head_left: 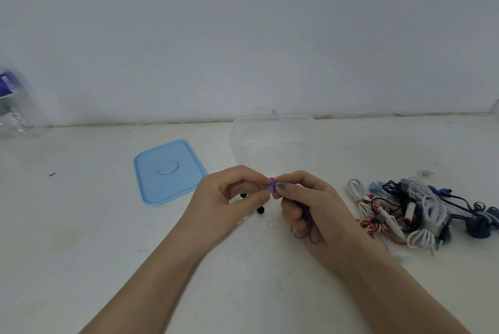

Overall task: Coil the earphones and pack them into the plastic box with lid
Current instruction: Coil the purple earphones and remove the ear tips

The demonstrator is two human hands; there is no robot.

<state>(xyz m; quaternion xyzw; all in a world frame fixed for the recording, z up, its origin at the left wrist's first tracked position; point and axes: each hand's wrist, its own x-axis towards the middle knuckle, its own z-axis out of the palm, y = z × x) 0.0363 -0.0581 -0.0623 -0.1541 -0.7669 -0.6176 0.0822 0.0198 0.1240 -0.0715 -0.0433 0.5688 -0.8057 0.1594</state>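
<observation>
Behind both hands — clear box (271, 142), lid (168, 171) beside.

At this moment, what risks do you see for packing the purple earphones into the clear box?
1. The purple earphone cable hangs in loose loops below the right hand, while the left hand pinches only the bud; the coil may unwind.
2. Small black ear tips lie loose on the white table under the hands and could be knocked away.
3. The clear plastic box looks light; a push may shift it.
</observation>
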